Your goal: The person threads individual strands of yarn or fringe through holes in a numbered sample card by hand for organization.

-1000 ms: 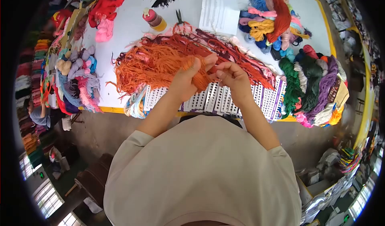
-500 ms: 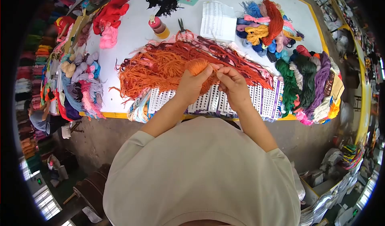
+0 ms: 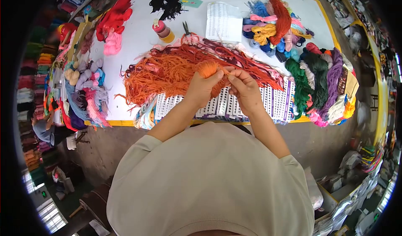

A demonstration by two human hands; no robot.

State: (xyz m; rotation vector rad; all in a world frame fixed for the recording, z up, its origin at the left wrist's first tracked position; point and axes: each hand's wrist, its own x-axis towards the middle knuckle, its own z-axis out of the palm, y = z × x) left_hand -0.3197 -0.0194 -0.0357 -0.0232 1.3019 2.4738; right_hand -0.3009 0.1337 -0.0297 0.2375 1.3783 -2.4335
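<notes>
Orange yarn bundle [image 3: 208,69] bunched up in the left hand [image 3: 200,87], over the front part of the worktable [image 3: 140,22]. Left hand closed around it, thumb pressed along its side. Right hand [image 3: 246,89] just beside, thumb and forefinger pinching an orange strand [image 3: 226,71] at the bundle's right side; other fingers curled.

Loose orange yarn [image 3: 157,74] spreads beneath and to the left of the left hand, tangled. Red strands [image 3: 255,70] fan off to the right, dark red and pink among them. White cards with rows of holes [image 3: 224,104] lie side by side along the near edge, partly under the yarn.

Beyond the heap: scissors [image 3: 186,27], blades pointing away; stacked thread cones [image 3: 163,31], pink over yellow; printed sheet [image 3: 224,22]; black yarn [image 3: 166,2] near a green strip [image 3: 191,2]. Red yarn [image 3: 114,20] at far left, pink yarn [image 3: 112,44] touching its lower end. Mixed skeins [image 3: 274,26] at upper right; green skein [image 3: 298,74] and purple skein [image 3: 333,81] at the right edge. Another person [image 3: 43,130] at far left, well apart.
</notes>
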